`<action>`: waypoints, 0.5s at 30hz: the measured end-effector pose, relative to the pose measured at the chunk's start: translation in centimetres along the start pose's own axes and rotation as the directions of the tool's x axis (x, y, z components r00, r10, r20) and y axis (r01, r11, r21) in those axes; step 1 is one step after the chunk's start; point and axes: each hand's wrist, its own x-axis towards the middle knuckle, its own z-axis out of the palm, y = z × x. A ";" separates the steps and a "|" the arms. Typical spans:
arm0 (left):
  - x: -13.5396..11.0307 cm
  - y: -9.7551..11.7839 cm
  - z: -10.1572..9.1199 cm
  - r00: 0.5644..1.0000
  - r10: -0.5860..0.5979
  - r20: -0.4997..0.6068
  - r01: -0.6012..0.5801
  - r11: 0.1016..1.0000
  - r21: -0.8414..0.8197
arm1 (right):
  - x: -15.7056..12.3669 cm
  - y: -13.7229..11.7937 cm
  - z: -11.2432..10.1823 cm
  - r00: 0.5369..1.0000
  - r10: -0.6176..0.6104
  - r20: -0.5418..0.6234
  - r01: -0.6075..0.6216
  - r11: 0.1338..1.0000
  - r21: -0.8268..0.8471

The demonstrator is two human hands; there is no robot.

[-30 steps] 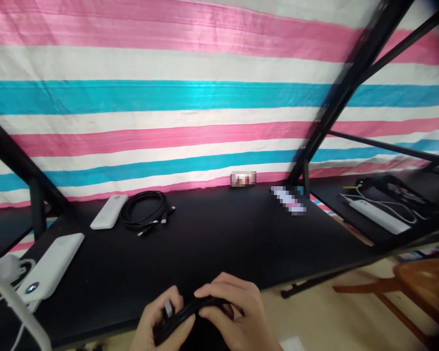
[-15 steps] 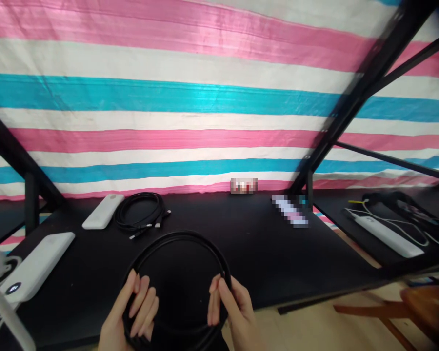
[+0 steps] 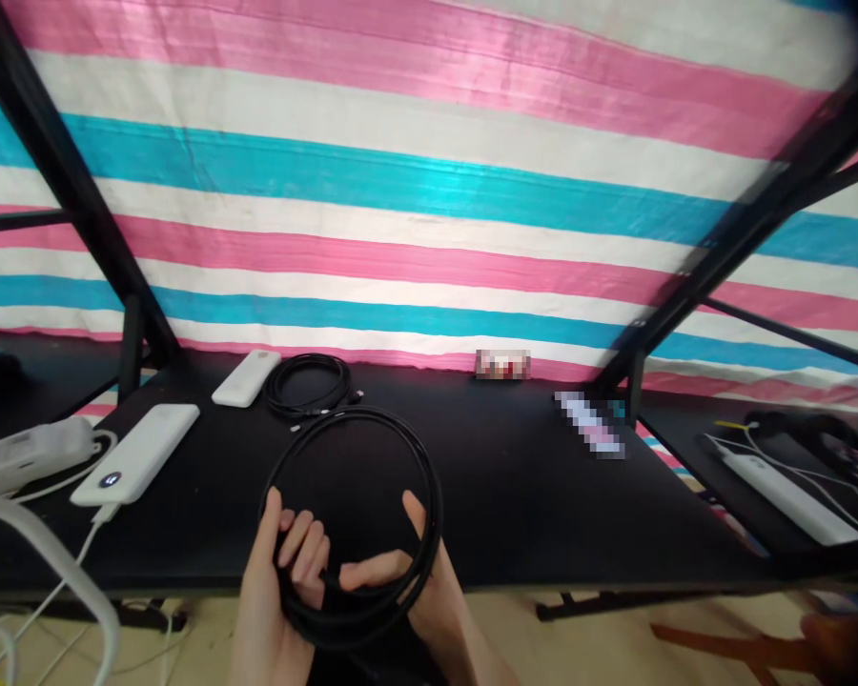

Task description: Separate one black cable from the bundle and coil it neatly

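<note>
While the left hand curls its fingers closed around one side of the coiled black cable, the right hand keeps thumb and one finger spread apart within the loop, its other fingers hidden. Past the loop, on the black table, a second cable coil lies beside a white power bank.

A: Surface?
B: Black tabletop; clock from centre; display-bearing power bank at nine; smaller power bank at ten; coiled black cable beside it, eleven.
A: Past twelve?
B: Pixelated block, one; pixelated strip, two.
</note>
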 end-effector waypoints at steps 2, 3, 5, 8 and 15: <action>0.2 0.0 -0.4 0.997 -0.072 0.007 0.072 0.997 -0.033 | 0.7 0.0 0.3 0.994 0.100 0.045 -0.100 0.995 0.006; 0.3 0.2 -0.5 0.993 -0.119 0.013 0.119 0.991 -0.055 | 0.8 -0.1 0.4 0.988 0.145 0.062 -0.145 0.989 -0.002; 0.4 0.6 -0.8 0.981 -0.192 0.021 0.193 0.977 -0.096 | 0.6 -0.4 0.9 0.981 0.181 0.073 -0.179 0.983 -0.037; 0.1 1.3 -0.9 0.985 -0.175 0.012 0.175 0.979 -0.100 | -0.6 -0.8 2.2 0.998 0.040 0.038 -0.035 0.991 -0.128; -1.7 0.8 -2.4 0.977 0.192 0.092 -0.208 0.950 0.232 | -2.1 -0.4 4.9 0.884 -0.417 -0.212 0.366 0.899 -0.242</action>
